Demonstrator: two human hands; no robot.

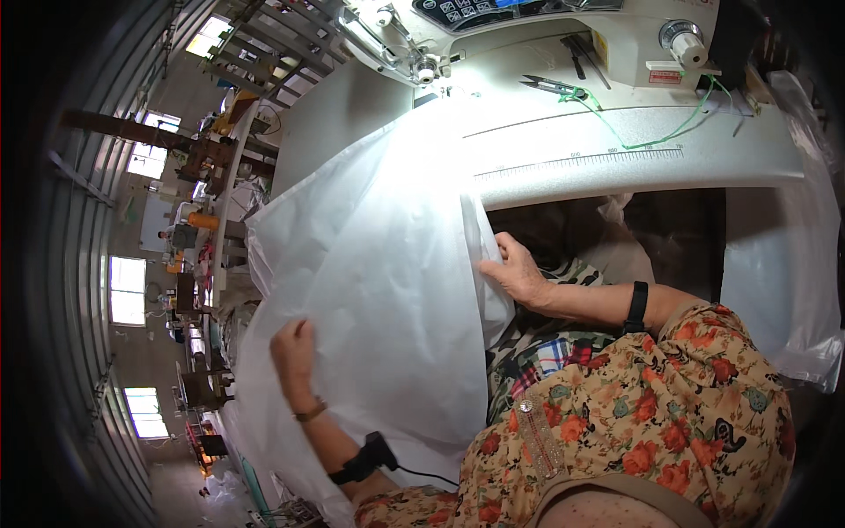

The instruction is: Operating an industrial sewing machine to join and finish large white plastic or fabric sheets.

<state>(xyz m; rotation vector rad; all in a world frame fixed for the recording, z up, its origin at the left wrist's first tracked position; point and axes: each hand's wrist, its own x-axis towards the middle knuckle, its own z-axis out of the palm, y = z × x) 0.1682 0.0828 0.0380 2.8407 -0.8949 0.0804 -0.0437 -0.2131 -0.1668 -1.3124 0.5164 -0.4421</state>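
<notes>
A large white sheet (378,290), thin and slightly shiny, drapes from the sewing machine's needle area (429,79) down over my lap. With my right hand (521,273) I grip its folded right edge, thumb on the near side. My left hand (292,356) is closed, fingers curled in, over the left part of the sheet; whether it pinches the material is hidden. Glare from the machine's lamp washes out the sheet under the needle, so the stitching spot cannot be made out.
Small thread snips (554,86) lie on the machine bed (528,141) beside a loose green cord (651,143) and a dark slim tool (576,62). A printed ruler scale runs along the bed's front edge. Clear plastic (814,334) hangs at the right. Cluttered worktables stand at the left.
</notes>
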